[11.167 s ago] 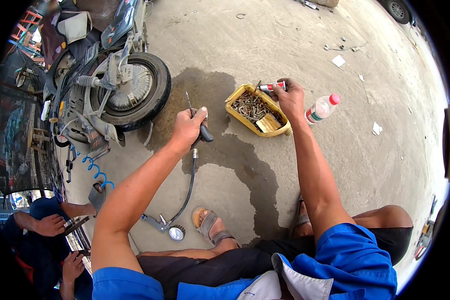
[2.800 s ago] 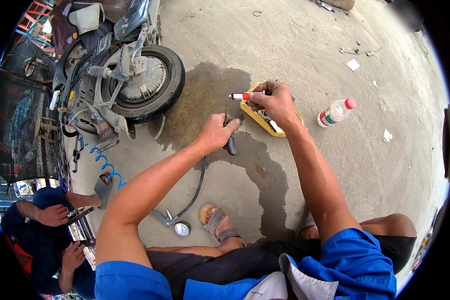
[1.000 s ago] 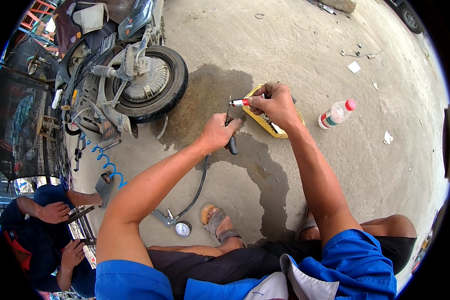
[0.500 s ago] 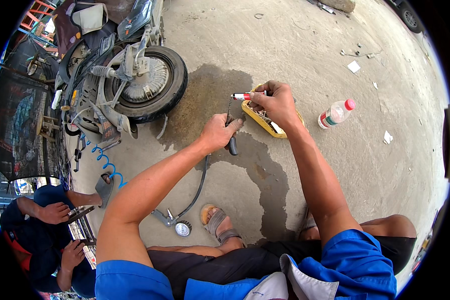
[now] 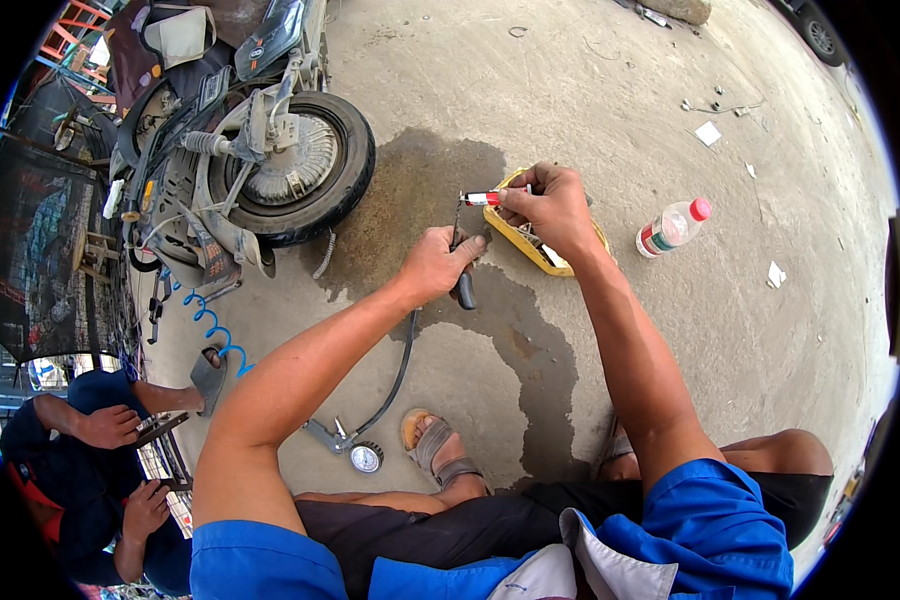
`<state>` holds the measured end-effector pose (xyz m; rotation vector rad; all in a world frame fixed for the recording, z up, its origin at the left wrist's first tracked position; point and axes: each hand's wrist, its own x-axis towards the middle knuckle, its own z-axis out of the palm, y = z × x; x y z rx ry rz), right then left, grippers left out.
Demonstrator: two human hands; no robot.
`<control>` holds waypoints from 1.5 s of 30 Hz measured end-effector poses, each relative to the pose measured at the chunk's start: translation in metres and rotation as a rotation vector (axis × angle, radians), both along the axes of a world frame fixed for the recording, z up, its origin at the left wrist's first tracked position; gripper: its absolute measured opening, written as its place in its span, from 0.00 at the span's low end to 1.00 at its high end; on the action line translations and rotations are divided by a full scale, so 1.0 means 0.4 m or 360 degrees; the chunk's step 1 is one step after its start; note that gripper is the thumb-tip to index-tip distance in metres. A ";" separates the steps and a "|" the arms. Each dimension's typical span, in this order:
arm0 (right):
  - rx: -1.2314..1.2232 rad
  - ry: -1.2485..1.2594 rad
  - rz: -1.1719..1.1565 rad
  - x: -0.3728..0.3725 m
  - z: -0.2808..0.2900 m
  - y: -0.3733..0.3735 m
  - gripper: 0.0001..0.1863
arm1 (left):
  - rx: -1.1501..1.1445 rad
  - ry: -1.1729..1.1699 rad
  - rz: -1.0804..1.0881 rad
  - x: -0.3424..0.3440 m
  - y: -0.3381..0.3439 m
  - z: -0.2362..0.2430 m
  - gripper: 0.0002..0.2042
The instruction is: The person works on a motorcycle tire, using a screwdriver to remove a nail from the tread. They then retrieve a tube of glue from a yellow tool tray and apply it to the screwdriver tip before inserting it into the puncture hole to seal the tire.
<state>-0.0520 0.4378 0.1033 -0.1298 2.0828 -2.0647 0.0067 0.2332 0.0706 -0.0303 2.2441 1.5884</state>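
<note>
My left hand (image 5: 432, 266) is closed around a hand tool with a black handle (image 5: 466, 291), which sticks out below the fist. A thin, ridged metal shaft (image 5: 457, 220) rises from the top of that fist. It looks like a tyre-plug tool, though my fingers cover its middle. In my right hand (image 5: 553, 208), thumb and fingers pinch a small red, white and black tube (image 5: 483, 198). The tube lies almost level, its nozzle end at the shaft's tip. Under my right hand stands a yellow tray (image 5: 523, 243) of small parts, partly hidden.
A scooter's wheel (image 5: 355, 180) lies to the left. A clear bottle with a pink cap (image 5: 672, 228) stands right of the tray. Near my sandal (image 5: 436, 448) rests a pressure gauge (image 5: 366, 457) with a black hose. Another person's hands (image 5: 110, 426) show at lower left.
My right hand has brought the tube slightly down and toward me, its nozzle still at the shaft's tip. The left hand and the tool have hardly moved.
</note>
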 end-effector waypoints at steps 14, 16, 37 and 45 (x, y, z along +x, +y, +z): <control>-0.0021 -0.0009 -0.0067 -0.003 -0.001 -0.001 0.09 | -0.0018 -0.0007 -0.0045 -0.001 0.001 0.001 0.17; -0.0022 -0.0001 -0.0121 -0.006 -0.010 0.000 0.09 | -0.0001 -0.0058 -0.0053 -0.001 0.001 0.006 0.15; -0.0541 -0.0375 0.0150 -0.005 -0.050 0.008 0.08 | 0.0692 -0.0167 0.0501 -0.063 -0.051 0.047 0.18; -0.0372 -0.0299 0.0155 0.006 -0.040 0.000 0.07 | 0.0401 0.0054 0.0421 -0.055 -0.043 0.048 0.16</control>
